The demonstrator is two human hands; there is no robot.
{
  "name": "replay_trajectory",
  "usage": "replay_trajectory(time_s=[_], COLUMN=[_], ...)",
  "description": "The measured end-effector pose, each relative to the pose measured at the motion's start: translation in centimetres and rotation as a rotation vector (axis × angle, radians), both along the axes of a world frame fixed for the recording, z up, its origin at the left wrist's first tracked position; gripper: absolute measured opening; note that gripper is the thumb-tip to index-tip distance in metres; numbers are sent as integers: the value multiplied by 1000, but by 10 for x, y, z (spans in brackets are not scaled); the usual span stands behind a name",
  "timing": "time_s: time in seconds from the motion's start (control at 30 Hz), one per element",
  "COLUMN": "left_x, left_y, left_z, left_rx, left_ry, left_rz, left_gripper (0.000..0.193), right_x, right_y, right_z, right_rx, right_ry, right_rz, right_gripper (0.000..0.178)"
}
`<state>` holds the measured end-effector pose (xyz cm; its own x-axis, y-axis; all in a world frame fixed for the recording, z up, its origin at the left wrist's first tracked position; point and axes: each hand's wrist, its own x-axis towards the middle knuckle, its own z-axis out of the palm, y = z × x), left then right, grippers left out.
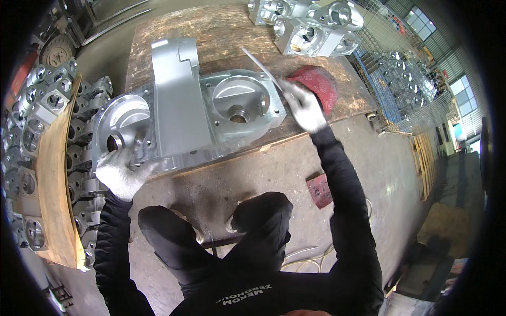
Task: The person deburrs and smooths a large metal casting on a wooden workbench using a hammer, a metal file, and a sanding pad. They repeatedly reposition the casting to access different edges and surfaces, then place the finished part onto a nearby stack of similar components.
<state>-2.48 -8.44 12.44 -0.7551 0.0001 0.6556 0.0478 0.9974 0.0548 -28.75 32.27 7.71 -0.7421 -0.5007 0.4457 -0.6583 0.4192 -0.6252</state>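
Note:
A large silver-grey metal housing lies on the wooden bench, with a round machined bore at each side and a raised block across its middle. My left hand, in a white glove, grips the housing's near left edge, its thumb spread along the rim. My right hand, also gloved, is slightly blurred and closed around a long, thin, flat file. The file slants up and left from the hand, close to the housing's right end. Whether it touches the metal I cannot tell. The fingers partly hide the tool's near end.
A red cap-like cloth item lies beside my right hand. Several similar housings stand at the bench's far right. More castings are stacked with a wooden board at the left. A wire cage with metal parts stands at the right.

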Motion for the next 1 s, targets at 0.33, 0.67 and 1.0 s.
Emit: replay_trajectory(time_s=[0.33,0.67,1.0], left_x=[1,2,3], left_y=[-9,-8,-8], left_z=[-10,-5,-7], left_rx=[15,10,131], left_ry=[1,13,66], left_rz=[-5,-18,-54], left_gripper=[61,60,54], right_x=[25,32,32], right_y=[4,-68,-114], right_z=[40,148,144], right_rx=[193,892,965], right_ry=[169,-166,-61], right_rz=[-24,-120,-130], right_gripper=[36,41,25])
